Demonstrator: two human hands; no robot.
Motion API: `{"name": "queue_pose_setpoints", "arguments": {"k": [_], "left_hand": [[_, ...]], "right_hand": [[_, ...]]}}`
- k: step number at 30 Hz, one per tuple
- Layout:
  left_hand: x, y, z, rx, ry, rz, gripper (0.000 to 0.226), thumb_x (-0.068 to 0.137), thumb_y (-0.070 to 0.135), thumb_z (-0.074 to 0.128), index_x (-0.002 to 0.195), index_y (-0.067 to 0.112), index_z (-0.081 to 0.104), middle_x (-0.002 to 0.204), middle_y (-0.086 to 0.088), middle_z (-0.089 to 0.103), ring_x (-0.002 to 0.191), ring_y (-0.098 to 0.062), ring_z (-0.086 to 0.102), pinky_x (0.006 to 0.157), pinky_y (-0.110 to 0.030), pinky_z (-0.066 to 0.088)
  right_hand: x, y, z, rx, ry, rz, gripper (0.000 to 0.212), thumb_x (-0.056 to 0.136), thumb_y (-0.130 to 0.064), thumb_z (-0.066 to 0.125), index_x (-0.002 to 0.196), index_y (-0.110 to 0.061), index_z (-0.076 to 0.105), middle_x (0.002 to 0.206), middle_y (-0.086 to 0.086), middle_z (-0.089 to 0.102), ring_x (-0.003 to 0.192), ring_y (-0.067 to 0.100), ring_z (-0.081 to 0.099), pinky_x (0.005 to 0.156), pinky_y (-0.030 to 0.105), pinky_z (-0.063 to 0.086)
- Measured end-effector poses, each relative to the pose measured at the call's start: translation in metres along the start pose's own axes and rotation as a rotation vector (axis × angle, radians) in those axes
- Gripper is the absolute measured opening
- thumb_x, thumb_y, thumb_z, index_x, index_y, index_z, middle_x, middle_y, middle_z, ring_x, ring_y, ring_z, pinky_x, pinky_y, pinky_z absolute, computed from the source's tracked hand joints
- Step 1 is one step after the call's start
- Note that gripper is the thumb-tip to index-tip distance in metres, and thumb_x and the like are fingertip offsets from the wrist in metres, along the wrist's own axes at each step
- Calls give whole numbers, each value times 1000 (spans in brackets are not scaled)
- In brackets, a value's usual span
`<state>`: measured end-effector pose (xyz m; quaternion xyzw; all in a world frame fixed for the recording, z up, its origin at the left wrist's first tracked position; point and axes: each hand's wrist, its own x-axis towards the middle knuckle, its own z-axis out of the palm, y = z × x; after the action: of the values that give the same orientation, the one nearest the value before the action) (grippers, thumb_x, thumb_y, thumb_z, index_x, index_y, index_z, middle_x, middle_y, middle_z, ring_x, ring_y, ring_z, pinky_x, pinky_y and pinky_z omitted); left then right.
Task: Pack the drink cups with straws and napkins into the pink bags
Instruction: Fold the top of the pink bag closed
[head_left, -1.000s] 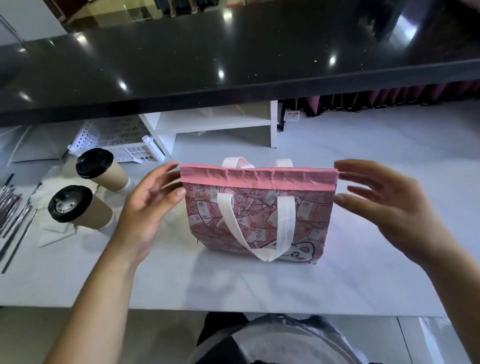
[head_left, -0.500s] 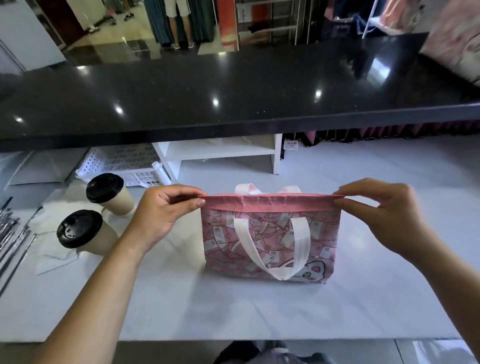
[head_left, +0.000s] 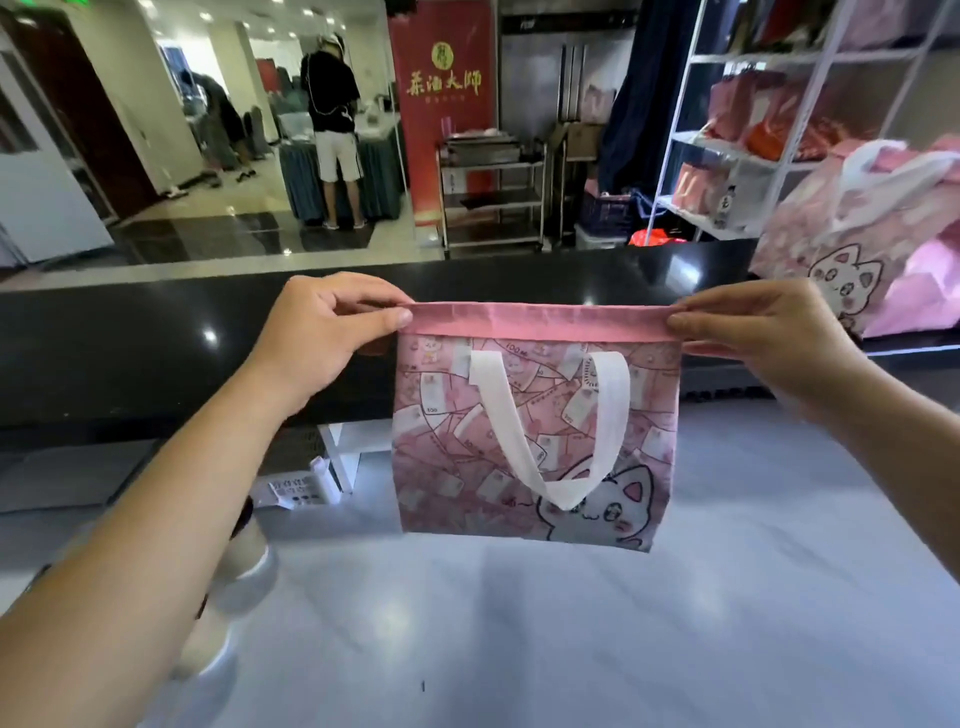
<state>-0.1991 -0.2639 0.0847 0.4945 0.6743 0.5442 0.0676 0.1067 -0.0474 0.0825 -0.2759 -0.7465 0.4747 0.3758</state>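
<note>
Lifted off the counter (head_left: 571, 623), the pink bag (head_left: 535, 431) hung pinched at both top corners by left hand (head_left: 322, 338) and right hand (head_left: 769, 338). The left forearm (head_left: 156, 545) half hid a cup (head_left: 248, 551); a second bag (head_left: 852, 249) sat on the ledge (head_left: 156, 338).

bag (head_left: 535, 431): matt cloth | counter (head_left: 156, 332): glossy black | worktop (head_left: 571, 623): smooth pale

A person in a black top and white shorts (head_left: 332, 104) is standing near a tall gold-lettered red banner (head_left: 441, 130); a steel trolley (head_left: 491, 197) is sitting beside it.
</note>
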Motion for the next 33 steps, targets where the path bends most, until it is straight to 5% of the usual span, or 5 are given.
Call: {"name": "queue_pose_setpoints", "arguments": {"k": [3, 14, 21, 27, 33], "left_hand": [[43, 19, -8, 18, -4, -12, 20, 83, 11, 78, 84, 31, 78, 80, 17, 76, 80, -1, 70, 72, -17, 54], [156, 28, -3, -62, 7, -184, 11, 88, 3, 72, 92, 12, 76, 83, -15, 71, 55, -11, 65, 51, -22, 53], [171, 2, 36, -67, -4, -254, 8, 91, 13, 69, 96, 15, 75, 108, -11, 74, 89, -21, 75, 74, -34, 63], [83, 6, 66, -153, -87, -50, 61, 81, 50, 77, 135, 36, 53, 138, 11, 52, 126, -8, 52, 107, -40, 45], [-14, -37, 96, -132, -103, -93, 112, 64, 58, 87, 153, 46, 20, 161, 15, 10, 150, -9, 16, 121, -43, 23]], "right_hand": [[29, -19, 4, 6, 51, -12, 13, 72, -17, 81, 85, -16, 78, 86, 11, 77, 80, 22, 74, 86, 45, 60], [100, -47, 20, -51, 271, -125, 14, 82, -12, 80, 77, -24, 76, 79, 4, 75, 80, 29, 72, 82, 47, 61], [93, -18, 49, -185, 431, -151, 10, 87, -14, 76, 92, -22, 78, 82, 0, 75, 67, 8, 65, 73, 28, 57], [71, -30, 73, -165, 344, -237, 10, 86, -14, 77, 96, -11, 78, 75, -11, 71, 58, -6, 61, 61, 17, 52], [35, -25, 95, -152, 98, -270, 38, 79, -27, 83, 115, -21, 73, 104, -11, 75, 94, 8, 70, 84, 26, 56]]}}
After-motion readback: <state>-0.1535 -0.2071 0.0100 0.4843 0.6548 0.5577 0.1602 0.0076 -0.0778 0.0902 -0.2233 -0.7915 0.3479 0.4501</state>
